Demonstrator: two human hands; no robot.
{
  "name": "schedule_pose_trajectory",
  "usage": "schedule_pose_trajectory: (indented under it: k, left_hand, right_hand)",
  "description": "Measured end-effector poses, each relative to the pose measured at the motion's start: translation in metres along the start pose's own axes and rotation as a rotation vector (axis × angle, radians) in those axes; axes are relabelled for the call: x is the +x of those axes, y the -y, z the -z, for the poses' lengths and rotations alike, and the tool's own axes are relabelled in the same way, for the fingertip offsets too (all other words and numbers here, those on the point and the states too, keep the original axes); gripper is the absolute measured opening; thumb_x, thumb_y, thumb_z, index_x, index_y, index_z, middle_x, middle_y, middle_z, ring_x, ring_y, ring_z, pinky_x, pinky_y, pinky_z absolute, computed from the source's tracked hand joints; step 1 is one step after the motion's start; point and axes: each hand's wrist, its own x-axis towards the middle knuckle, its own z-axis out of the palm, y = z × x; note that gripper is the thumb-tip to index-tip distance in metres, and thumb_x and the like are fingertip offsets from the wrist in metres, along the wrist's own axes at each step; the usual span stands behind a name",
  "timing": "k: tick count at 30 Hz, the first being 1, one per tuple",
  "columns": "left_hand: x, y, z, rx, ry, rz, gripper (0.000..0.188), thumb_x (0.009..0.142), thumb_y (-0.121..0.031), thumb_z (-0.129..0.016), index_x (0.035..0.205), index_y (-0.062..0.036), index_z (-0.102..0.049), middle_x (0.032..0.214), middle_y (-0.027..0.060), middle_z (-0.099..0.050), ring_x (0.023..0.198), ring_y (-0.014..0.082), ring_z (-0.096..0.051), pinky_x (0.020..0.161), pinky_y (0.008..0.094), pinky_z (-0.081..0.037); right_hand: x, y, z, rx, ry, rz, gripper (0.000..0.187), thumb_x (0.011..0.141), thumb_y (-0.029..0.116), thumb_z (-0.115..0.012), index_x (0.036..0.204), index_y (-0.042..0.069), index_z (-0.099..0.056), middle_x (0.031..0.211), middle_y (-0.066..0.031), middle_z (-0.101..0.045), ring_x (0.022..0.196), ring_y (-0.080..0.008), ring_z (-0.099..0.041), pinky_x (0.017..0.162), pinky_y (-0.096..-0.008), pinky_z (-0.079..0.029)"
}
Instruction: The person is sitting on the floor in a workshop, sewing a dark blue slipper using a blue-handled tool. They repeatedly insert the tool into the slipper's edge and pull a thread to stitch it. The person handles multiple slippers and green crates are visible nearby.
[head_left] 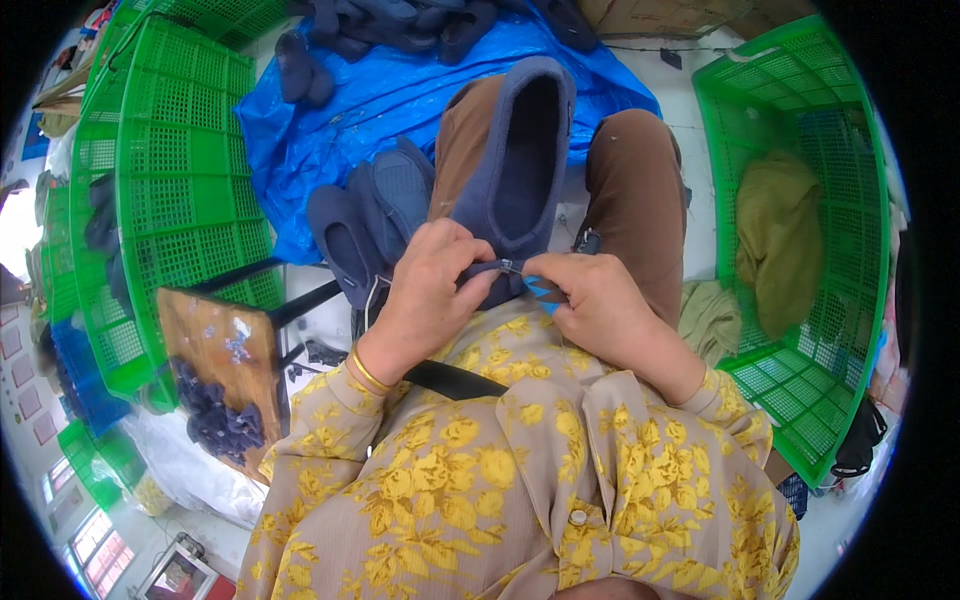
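A dark blue slipper (478,195) lies across my lap, its opening facing up and its toe end near my hands. My left hand (430,285) is closed, pinching a narrow dark blue fabric strip (483,269) between thumb and forefinger. My right hand (600,300) is closed too, its thumb and finger pressed together by the strip's end, where a small shiny bit shows. What the right fingertips hold is too small to name. Blue tape (543,288) wraps some right fingers. Behind that hand a small black object (588,241) sticks up; its kind is unclear.
Several blue slippers (345,240) rest left of my knees; more are heaped beyond on a blue sheet (390,115). Green crates stand at left (185,180) and right (805,400), the right one holding olive cloth (780,245). A wooden stool (215,335) carries dark scraps (220,420).
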Motion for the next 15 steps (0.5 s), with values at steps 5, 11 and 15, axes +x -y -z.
schedule_pose_trajectory:
  k: [5, 11, 15]
  left_hand:
    - [-0.001, 0.002, -0.003, 0.010, -0.019, -0.004, 0.016, 0.073, -0.004, -0.073, 0.087, -0.0032, -0.065, 0.085, 0.0101, -0.056, 0.083, 0.0279, -0.057, 0.071, 0.0362, -0.045]
    - [-0.006, 0.003, -0.011, 0.023, -0.081, -0.001, 0.016, 0.072, -0.002, -0.073, 0.086, -0.0024, -0.065, 0.083, 0.0105, -0.056, 0.080, 0.0285, -0.056, 0.069, 0.0369, -0.044]
    - [-0.009, 0.004, -0.014, 0.036, -0.112, -0.001, 0.017, 0.071, 0.000, -0.073, 0.085, -0.0016, -0.065, 0.081, 0.0101, -0.056, 0.078, 0.0276, -0.055, 0.067, 0.0363, -0.044]
  right_hand:
    - [0.002, 0.002, -0.005, -0.061, 0.020, -0.042, 0.024, 0.068, -0.002, -0.061, 0.092, 0.000, -0.059, 0.073, -0.0178, -0.063, 0.070, -0.0352, -0.064, 0.065, -0.0436, -0.051]
    - [0.007, 0.007, -0.016, -0.158, -0.005, -0.047, 0.022, 0.071, -0.001, -0.060, 0.091, 0.001, -0.049, 0.068, -0.0179, -0.062, 0.068, -0.0372, -0.063, 0.063, -0.0470, -0.049]
    - [0.010, 0.004, -0.024, -0.136, -0.008, -0.072, 0.022, 0.072, -0.001, -0.059, 0.091, 0.002, -0.049, 0.068, -0.0181, -0.061, 0.068, -0.0386, -0.062, 0.063, -0.0491, -0.048]
